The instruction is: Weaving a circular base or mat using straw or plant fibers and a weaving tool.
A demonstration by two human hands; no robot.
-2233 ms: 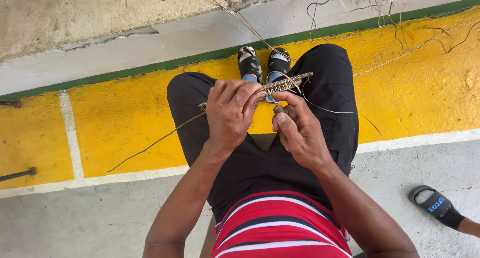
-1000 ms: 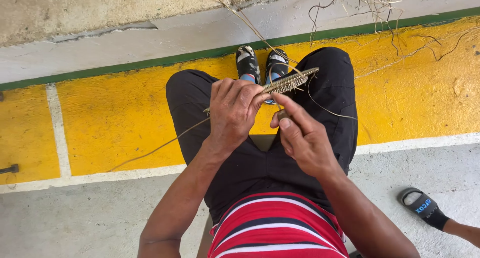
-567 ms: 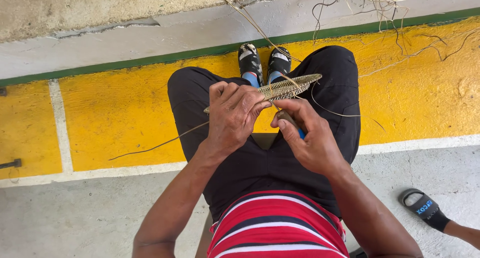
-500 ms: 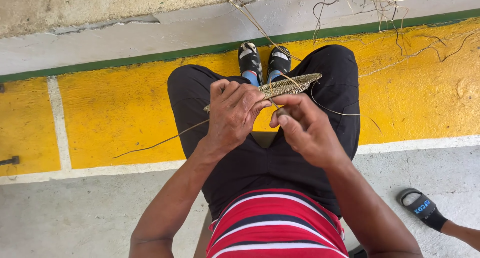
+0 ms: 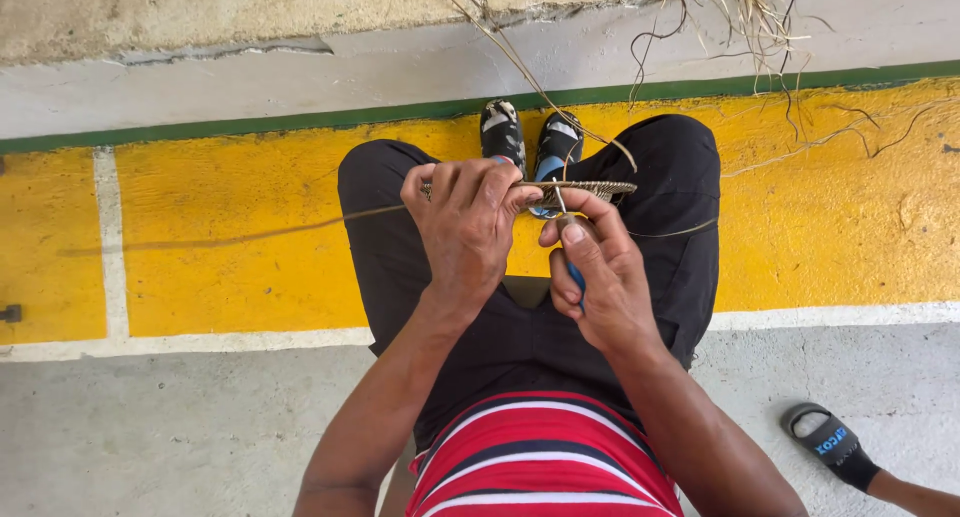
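My left hand [image 5: 468, 222] grips a narrow woven strip of dried plant fibre [image 5: 590, 188], held level above my lap. My right hand [image 5: 597, 277] is closed around a small tool with a blue handle [image 5: 576, 274], its thin metal tip touching the strip's underside. A long loose strand [image 5: 250, 229] trails from the strip to the left over the yellow floor. Another strand [image 5: 520, 67] runs up from the weave toward the wall. I sit in black trousers and a red striped shirt, my sandalled feet [image 5: 528, 137] just beyond the strip.
A bundle of dry fibres [image 5: 740, 7] hangs at the top right by the concrete ledge. The floor has a yellow band [image 5: 230, 227] with white lines and a green stripe [image 5: 250, 125]. Another person's foot in a black sandal [image 5: 832, 445] is at the lower right.
The woven strip has turned from tilted to level. My right hand has shifted slightly, bringing the tool's tip up against the strip. The view has moved a little.
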